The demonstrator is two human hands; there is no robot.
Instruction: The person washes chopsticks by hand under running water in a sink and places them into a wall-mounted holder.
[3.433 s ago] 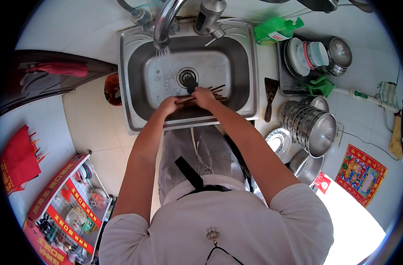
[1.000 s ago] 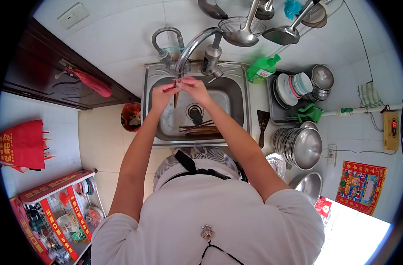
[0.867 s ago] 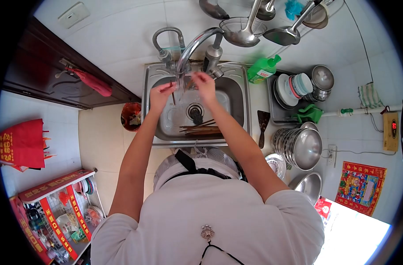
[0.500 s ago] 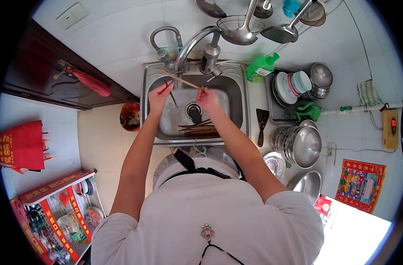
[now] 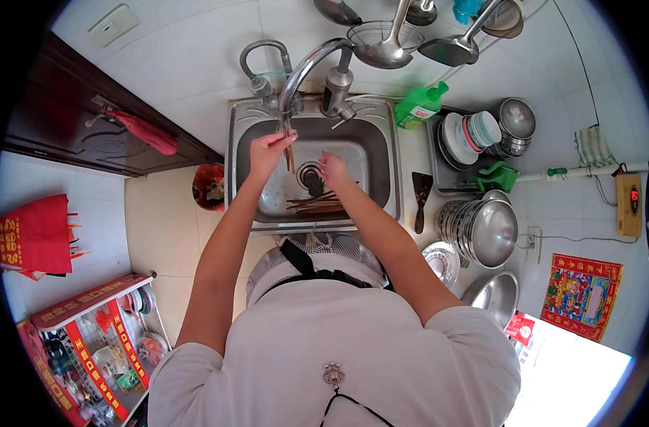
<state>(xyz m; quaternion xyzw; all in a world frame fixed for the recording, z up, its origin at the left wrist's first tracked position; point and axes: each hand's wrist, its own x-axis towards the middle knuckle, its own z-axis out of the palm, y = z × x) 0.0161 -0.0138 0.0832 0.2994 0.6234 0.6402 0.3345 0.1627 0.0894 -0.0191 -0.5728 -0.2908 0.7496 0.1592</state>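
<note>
Under the running faucet, my left hand is closed on a pair of chopsticks, which point down into the sink. Water runs over them and my fingertips. Over the drain, my right hand hangs with its fingers apart and nothing visible in them. More chopsticks lie in a loose bundle at the near side of the sink, just below my right hand.
To the right of the sink are a green detergent bottle, a dark spatula, a rack with stacked bowls and steel basins. Ladles hang above. A red-lined bin stands at left.
The chopstick held between both hands is now with the other in my left hand, under the water. My right hand has let go and dropped slightly toward the drain.
</note>
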